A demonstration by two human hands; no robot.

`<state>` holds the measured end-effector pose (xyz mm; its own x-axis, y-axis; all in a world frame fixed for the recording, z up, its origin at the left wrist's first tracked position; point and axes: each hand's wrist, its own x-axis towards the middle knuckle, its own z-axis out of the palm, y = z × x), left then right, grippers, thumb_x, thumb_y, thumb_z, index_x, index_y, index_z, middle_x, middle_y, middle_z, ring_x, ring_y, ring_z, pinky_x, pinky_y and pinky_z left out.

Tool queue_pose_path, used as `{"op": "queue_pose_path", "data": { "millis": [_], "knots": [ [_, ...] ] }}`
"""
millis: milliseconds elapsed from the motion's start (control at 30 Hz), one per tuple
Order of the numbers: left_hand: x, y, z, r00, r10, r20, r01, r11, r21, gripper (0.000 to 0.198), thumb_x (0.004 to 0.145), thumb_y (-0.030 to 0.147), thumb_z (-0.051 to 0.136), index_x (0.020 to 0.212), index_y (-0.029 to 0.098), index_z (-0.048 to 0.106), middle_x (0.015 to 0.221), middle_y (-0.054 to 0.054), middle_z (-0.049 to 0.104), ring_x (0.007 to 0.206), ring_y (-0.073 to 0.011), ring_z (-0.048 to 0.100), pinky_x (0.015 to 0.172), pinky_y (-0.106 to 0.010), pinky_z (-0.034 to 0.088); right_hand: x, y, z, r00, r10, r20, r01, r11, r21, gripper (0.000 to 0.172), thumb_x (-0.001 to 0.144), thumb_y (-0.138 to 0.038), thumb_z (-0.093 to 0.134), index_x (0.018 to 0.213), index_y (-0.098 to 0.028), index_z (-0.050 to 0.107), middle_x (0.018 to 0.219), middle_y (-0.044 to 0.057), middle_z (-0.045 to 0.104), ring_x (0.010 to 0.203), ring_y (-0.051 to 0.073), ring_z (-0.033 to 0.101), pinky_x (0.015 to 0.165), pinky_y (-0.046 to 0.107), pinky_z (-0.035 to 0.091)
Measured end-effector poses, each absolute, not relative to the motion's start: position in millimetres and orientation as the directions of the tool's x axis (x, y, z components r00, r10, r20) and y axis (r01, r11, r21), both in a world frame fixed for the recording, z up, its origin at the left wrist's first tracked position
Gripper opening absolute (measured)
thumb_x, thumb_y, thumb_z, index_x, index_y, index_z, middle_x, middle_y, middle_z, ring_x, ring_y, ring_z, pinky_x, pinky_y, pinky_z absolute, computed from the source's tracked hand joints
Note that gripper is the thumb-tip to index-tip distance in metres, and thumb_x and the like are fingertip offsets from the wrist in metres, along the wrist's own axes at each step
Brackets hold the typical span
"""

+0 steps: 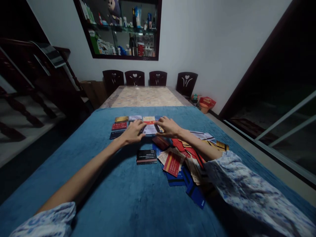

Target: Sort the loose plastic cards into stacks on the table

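Nearest: 2 patterned sleeves [249,187] over a blue cloth [111,204]. Right of centre, a loose pile [172,163] of mixed cards, overlapping at all angles, partly under the right forearm. Just left of it, a black card [146,157] lies flat, a reddish strip along its near edge. Beyond: left hand [134,132] and right hand [170,127] face each other across a white card [149,129], which sits in the nearest row of the layout. On each hand thumb and forefinger stand apart, fingers curved, tips at the card's 2 sides; neither hand looks closed on it, and whether the tips press cannot be told. Judgement: squaring it calls for light, even contact from both sides, tips low on the cloth, sliding rather than lifting; the heels of the hands should clear the neighbours. Good guide lines: the navy card [116,134] for the row, the red-and-yellow card [149,122] just beyond for the column. Left side, farther: a red card [119,125], then a gold card [121,118], roughly in column. Farthest: bare tabletop [145,95], 4 chairs [134,79], wall cabinet [125,58].
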<state>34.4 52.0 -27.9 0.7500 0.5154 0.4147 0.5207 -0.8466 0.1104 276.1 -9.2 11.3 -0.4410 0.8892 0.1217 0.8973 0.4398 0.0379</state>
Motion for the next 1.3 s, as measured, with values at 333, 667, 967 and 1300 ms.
{"op": "queue_pose_path", "data": {
  "millis": [333, 667, 967, 1300],
  "knots": [
    [14, 87, -25, 0.726, 0.587, 0.359, 0.598, -0.796, 0.092, 0.043, 0.083, 0.029, 0.066, 0.125, 0.021, 0.063, 0.12, -0.012, 0.06, 0.111, -0.0313, 0.055, 0.098, -0.051, 0.047, 254, 28, 20, -0.469, 0.881, 0.059, 0.883, 0.467, 0.052, 0.039, 0.091, -0.045, 0.067, 0.121, -0.02, 0.065, 0.126, 0.016, 0.059, 0.115, 0.031, 0.05, 0.084, 0.036, 0.043],
    [4, 105, -10, 0.63, 0.748, 0.207, 0.757, -0.651, 0.047, 0.049, 0.085, 0.035, 0.058, 0.133, 0.024, 0.06, 0.13, -0.011, 0.058, 0.122, -0.0334, 0.049, 0.103, -0.052, 0.043, 233, 66, 26, -0.468, 0.883, 0.025, 0.884, 0.467, 0.022, 0.038, 0.091, -0.049, 0.066, 0.117, -0.022, 0.068, 0.13, 0.015, 0.058, 0.121, 0.031, 0.048, 0.089, 0.038, 0.045],
    [-1, 136, -10, 0.582, 0.802, 0.132, 0.809, -0.587, 0.004, 0.051, 0.084, 0.036, 0.057, 0.134, 0.024, 0.061, 0.133, -0.014, 0.057, 0.122, -0.0356, 0.047, 0.102, -0.055, 0.042, 221, 103, 17, -0.46, 0.888, 0.023, 0.888, 0.459, 0.033, 0.039, 0.091, -0.045, 0.067, 0.122, -0.021, 0.068, 0.133, 0.015, 0.058, 0.122, 0.032, 0.05, 0.087, 0.036, 0.046],
    [2, 160, -8, 0.535, 0.845, 0.028, 0.845, -0.534, -0.028, 0.044, 0.085, 0.03, 0.054, 0.126, 0.019, 0.065, 0.137, -0.016, 0.056, 0.126, -0.0376, 0.044, 0.101, -0.057, 0.04, 210, 138, 7, -0.427, 0.904, -0.002, 0.904, 0.427, 0.004, 0.036, 0.089, -0.04, 0.069, 0.12, -0.022, 0.07, 0.134, 0.014, 0.059, 0.124, 0.033, 0.05, 0.087, 0.034, 0.047]
  ]
}}
